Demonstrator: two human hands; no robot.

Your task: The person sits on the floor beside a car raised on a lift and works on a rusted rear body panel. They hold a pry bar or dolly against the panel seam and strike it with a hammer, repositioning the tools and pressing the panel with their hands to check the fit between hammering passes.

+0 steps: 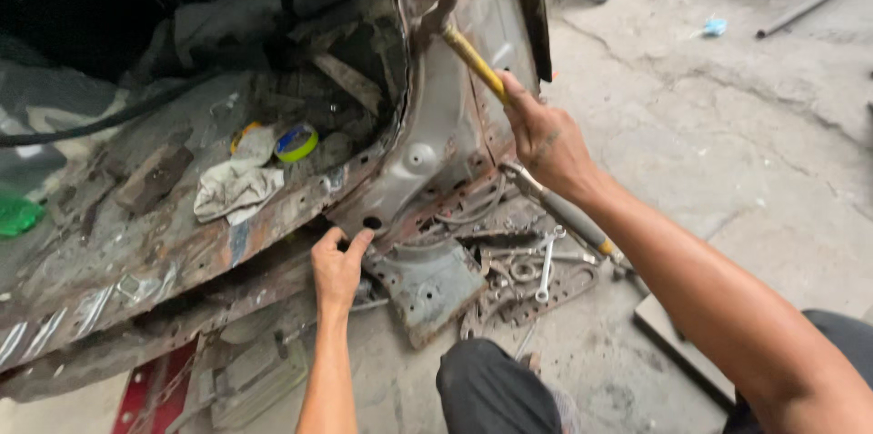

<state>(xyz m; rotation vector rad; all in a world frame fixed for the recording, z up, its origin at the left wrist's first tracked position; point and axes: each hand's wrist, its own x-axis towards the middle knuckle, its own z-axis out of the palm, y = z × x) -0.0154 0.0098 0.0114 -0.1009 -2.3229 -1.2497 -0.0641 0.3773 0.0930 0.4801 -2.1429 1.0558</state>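
Observation:
My right hand point(546, 139) grips a hammer by its yellow handle point(475, 59), with the metal head point(435, 11) raised against the upright rusty pillar of a stripped car body point(446, 125). My left hand point(336, 261) is lower down, fingers pressed against the rusted edge of the car's floor sill point(227, 239), just below a round hole in the panel. Nothing is held in that hand; its fingers curl on the metal edge.
A dirty white rag point(238, 187) and a roll of tape point(296, 142) lie on the rusty car floor. Wrenches point(546, 266) and loose metal parts lie on the concrete by my knee. A long chisel-like tool point(568, 216) lies under my right forearm. A red part point(155, 389) lies at lower left.

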